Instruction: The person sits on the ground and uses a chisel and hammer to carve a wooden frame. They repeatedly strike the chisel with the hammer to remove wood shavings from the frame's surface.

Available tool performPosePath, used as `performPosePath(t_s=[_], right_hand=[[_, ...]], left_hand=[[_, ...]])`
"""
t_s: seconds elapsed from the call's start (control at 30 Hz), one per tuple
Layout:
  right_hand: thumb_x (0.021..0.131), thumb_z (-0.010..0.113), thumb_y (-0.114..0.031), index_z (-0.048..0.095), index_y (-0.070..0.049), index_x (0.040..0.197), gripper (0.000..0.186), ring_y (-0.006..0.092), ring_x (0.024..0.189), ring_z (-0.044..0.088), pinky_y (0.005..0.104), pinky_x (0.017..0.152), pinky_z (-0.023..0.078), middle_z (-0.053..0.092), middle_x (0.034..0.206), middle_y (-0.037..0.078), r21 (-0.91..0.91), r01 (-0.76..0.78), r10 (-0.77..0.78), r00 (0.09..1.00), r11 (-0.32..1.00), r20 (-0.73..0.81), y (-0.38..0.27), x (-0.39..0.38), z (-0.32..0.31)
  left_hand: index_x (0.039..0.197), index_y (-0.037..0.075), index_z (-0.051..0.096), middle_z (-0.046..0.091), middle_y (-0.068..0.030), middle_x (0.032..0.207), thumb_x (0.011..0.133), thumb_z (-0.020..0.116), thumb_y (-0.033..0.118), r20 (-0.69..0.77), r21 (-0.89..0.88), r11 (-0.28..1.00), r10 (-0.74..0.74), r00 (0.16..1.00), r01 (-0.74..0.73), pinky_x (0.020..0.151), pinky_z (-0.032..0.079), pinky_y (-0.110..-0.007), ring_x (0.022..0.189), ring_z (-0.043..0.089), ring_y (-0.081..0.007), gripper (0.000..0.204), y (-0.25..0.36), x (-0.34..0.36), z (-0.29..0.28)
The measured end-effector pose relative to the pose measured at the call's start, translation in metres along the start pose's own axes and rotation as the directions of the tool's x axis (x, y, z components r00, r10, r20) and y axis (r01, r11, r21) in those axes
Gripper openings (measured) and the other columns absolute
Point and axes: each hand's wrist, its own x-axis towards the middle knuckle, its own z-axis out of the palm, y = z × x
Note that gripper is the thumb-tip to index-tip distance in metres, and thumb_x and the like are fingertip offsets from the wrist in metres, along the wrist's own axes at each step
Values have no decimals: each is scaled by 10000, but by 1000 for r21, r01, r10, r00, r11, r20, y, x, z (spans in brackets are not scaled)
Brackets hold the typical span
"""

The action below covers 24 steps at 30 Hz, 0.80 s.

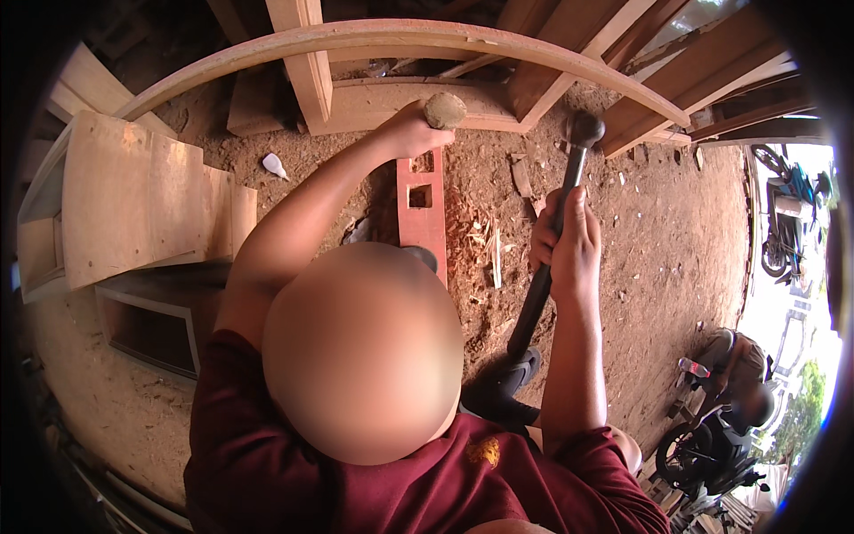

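My left hand (414,135) grips an upright tool with a round, pale, worn top (445,109); its lower part is hidden. Beneath it lies a red-painted wooden beam (429,227) with square cut holes. My right hand (567,233) is closed round the dark shaft of a hammer (538,316), whose metal head (585,128) is raised to the right of the beam. Pale wood splinters (494,249) lie on the dirt beside the beam.
A curved timber rail and frames (400,34) span the top. Stacked wooden panels (133,196) and a dark box (151,325) are left. A small white bottle (273,165) lies on the ground. At right, another person (743,365) crouches near parked motorbikes (783,214).
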Motion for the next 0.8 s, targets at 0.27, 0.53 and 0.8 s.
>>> performPosePath(t_s=[0.27, 0.53, 0.8], right_hand=[[1036, 386, -395, 501, -39, 917, 392, 100, 466, 406, 248, 411, 338, 439, 593, -5, -256, 467, -491, 871, 846, -32, -36, 7, 20], [1022, 419, -370, 519, -22, 898, 383, 240, 498, 505, 396, 510, 425, 537, 627, 113, -629, 0, 108, 985, 778, 133, 45, 31, 21], [1034, 407, -402, 432, -120, 800, 367, 54, 414, 301, 235, 386, 265, 336, 543, -63, -3, -531, 531, 847, 847, 32, 109, -45, -39]], left_hand=[[926, 37, 609, 659, -69, 857, 813, 630, 144, 68, 102, 989, -112, 991, 105, 743, 494, -336, 818, 624, -168, 157, 19, 0, -3], [896, 49, 603, 646, -64, 849, 816, 618, 129, 29, 96, 995, -6, 1000, 3, 742, 498, -339, 815, 624, -165, 114, 0, -6, 7], [816, 35, 541, 612, -44, 738, 810, 567, 32, -116, -252, 968, -30, 993, 0, 615, 513, -285, 696, 615, -122, 26, -8, -16, -12]])
